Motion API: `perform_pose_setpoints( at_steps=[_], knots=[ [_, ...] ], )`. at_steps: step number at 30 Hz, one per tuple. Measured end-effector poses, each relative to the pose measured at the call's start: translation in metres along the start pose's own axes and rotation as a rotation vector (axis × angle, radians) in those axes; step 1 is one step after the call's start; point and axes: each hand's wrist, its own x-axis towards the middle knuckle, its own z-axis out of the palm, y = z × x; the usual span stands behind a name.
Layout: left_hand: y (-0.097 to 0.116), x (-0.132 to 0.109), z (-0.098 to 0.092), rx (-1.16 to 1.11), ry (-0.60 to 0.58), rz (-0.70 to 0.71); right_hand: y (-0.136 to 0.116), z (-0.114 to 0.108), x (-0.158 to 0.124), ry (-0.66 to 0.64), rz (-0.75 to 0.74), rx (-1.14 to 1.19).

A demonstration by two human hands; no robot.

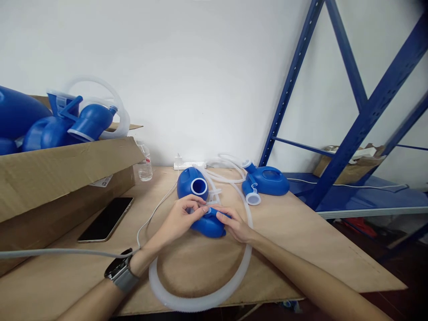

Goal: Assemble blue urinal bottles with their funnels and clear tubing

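Observation:
A rounded blue plastic urinal piece [210,227] is held low over the table between my two hands. My left hand [187,214] pinches its upper left side, thumb and fingers close to a small whitish part at the top. Its right side is gripped by my right hand [236,223], thumb on top; the fingers behind are partly hidden. Just beyond my left hand stands a blue urinal bottle [183,183] with its round white-rimmed mouth facing me. A translucent corrugated hose [200,304] loops on the table around my hands.
At left, a cardboard box [67,160] holds several blue urinals [95,120]. Nearby are a phone [106,219], a water bottle [145,165] and a grey cable [67,252]. A handled blue urinal [269,182] lies back right, beside blue shelving [334,178]. A power strip [190,165] sits by the wall.

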Motion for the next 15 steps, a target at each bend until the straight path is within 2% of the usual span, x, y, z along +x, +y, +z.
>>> perform_pose_setpoints(
  at_steps=[7,15],
  knots=[
    [-0.009,0.000,0.004,0.029,0.029,-0.020,-0.021,-0.003,0.002,0.041,-0.124,-0.372],
    [-0.005,0.000,0.013,0.010,0.059,-0.050,-0.034,0.003,-0.002,0.038,-0.040,-0.518]
  ],
)
